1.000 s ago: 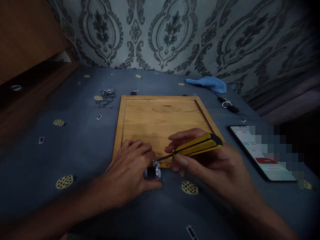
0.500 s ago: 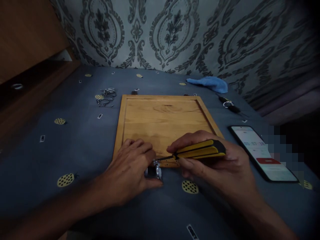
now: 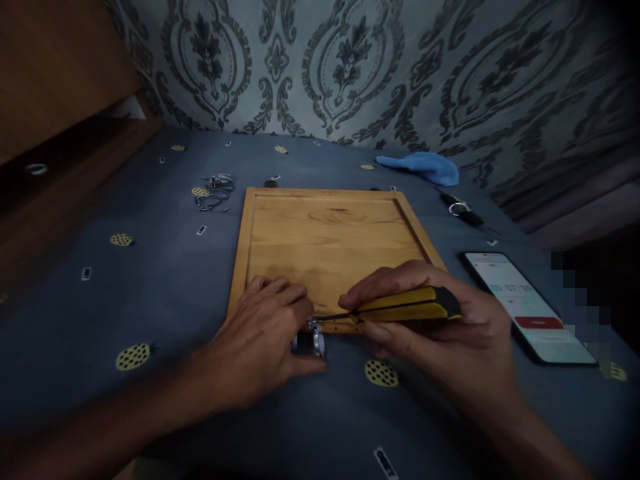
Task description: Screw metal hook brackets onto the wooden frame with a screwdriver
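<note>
A wooden board (image 3: 325, 240) with a raised frame lies flat on the dark blue cloth. At its near edge sits a small shiny metal fitting (image 3: 318, 341), its exact kind unclear. My left hand (image 3: 267, 343) is closed around this fitting, fingers on the board and thumb below, hiding part of it. In my right hand (image 3: 440, 333) is a screwdriver (image 3: 405, 307) with a yellow and black handle, gripped with the fingers around it. Its thin shaft points left, and the tip meets the fitting's upper end. Small dark holes show in the board's near edge beside it.
Several loose metal pieces (image 3: 215, 192) lie at the far left. A blue cloth (image 3: 425, 167) is at the back right, above a dark tool-like item with a ring (image 3: 463, 212). Beside my right hand lies a lit phone (image 3: 530, 310). A wooden cabinet (image 3: 55, 80) stands left.
My right hand and the screwdriver handle have shifted slightly right and tilted down at the handle end. My left hand stays on the fitting. The whole view has moved a little.
</note>
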`<state>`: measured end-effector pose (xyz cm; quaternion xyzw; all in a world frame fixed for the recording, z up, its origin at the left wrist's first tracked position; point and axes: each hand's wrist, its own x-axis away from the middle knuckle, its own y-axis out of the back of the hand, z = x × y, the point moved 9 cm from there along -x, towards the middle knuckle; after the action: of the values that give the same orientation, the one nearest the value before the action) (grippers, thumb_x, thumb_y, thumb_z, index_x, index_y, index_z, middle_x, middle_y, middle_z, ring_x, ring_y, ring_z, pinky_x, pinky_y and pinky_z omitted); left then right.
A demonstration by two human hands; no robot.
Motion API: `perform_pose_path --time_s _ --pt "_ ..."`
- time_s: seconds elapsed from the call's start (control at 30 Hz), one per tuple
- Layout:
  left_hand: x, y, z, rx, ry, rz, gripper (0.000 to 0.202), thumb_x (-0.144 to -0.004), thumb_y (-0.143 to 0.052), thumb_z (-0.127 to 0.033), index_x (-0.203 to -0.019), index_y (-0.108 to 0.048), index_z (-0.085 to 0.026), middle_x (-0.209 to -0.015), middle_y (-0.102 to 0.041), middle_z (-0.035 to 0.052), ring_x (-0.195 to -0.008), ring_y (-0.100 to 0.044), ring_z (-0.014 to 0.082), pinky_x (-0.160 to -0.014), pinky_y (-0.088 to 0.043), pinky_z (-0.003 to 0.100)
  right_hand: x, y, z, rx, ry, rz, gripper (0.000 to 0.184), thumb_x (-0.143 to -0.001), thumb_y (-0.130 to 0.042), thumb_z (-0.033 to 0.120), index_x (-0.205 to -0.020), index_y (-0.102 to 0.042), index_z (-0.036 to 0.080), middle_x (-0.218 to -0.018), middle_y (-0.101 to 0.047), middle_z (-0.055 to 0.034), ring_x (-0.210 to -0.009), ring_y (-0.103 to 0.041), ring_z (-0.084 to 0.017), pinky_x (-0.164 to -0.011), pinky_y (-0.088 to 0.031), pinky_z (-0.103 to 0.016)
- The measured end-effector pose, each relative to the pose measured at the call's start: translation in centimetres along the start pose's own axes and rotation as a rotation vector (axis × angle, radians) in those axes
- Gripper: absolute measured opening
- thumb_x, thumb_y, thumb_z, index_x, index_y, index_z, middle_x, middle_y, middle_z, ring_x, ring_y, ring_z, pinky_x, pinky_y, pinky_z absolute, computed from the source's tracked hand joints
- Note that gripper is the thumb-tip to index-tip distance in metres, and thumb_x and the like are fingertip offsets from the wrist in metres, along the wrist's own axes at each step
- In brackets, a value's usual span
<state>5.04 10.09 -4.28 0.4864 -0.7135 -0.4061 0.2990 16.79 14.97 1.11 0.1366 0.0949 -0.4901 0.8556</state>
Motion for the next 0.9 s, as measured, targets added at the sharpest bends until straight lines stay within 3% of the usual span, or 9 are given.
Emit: perform_pose_path --time_s 0.07,0.2,0.4,0.6,0.9 --pt "0.0 0.0 0.0 0.005 -0.008 -0.010 0.039 -0.076 -0.087 -0.046 -0.094 -0.068 -0.018 -0.099 -0.067 0.0021 -0.099 -0.060 0.0256 -0.088 -0.040 0.040 0.1 -0.1 -0.3 0.013 -0.033 0.013 0.012 -0.084 -0.081 0.025 -0.095 -0.078 0.029 -0.088 -0.078 -0.0018 -0.066 -0.073 -0.016 -0.044 -0.056 -0.020" --pt "0.0 0.0 -0.1 -0.008 -0.019 -0.021 0.042 -0.075 -0.087 -0.048 -0.095 -0.068 -0.016 -0.100 -0.067 0.0035 -0.100 -0.060 0.0267 -0.088 -0.041 0.040 0.4 -0.1 -0.5 0.042 -0.012 0.004 0.009 -0.091 -0.075 0.034 -0.095 -0.079 0.028 -0.095 -0.077 -0.0030 -0.050 -0.065 -0.011 -0.045 -0.058 -0.024" --pt "0.0 0.1 -0.1 -0.012 -0.015 -0.028 0.041 -0.074 -0.088 -0.047 -0.092 -0.067 -0.017 -0.096 -0.065 0.0027 -0.096 -0.059 0.0258 -0.086 -0.042 0.039 1.0 1.0 -0.2 0.148 0.048 -0.153 0.010 -0.090 -0.076 0.034 -0.084 -0.077 0.027 -0.096 -0.077 -0.0056 -0.069 -0.072 -0.020 -0.046 -0.057 -0.028" --pt "0.0 0.2 -0.1 -0.007 -0.021 -0.039 0.041 -0.074 -0.088 -0.047 -0.091 -0.066 -0.017 -0.095 -0.066 0.0022 -0.095 -0.059 0.0253 -0.085 -0.041 0.039 0.8 0.5 0.2 0.156 0.124 -0.096 0.004 -0.092 -0.074 0.030 -0.092 -0.079 0.031 -0.085 -0.076 -0.0016 -0.066 -0.071 -0.018 -0.048 -0.057 -0.026" --pt "0.1 0.2 -0.2 0.001 -0.039 -0.052 0.042 -0.074 -0.088 -0.047 -0.092 -0.066 -0.016 -0.095 -0.066 0.0020 -0.095 -0.059 0.0258 -0.083 -0.040 0.039 0.6 0.0 0.3 0.107 0.069 -0.058 0.006 -0.092 -0.075 0.031 -0.090 -0.076 0.026 -0.088 -0.075 0.0000 -0.048 -0.062 -0.009 -0.043 -0.054 -0.021"
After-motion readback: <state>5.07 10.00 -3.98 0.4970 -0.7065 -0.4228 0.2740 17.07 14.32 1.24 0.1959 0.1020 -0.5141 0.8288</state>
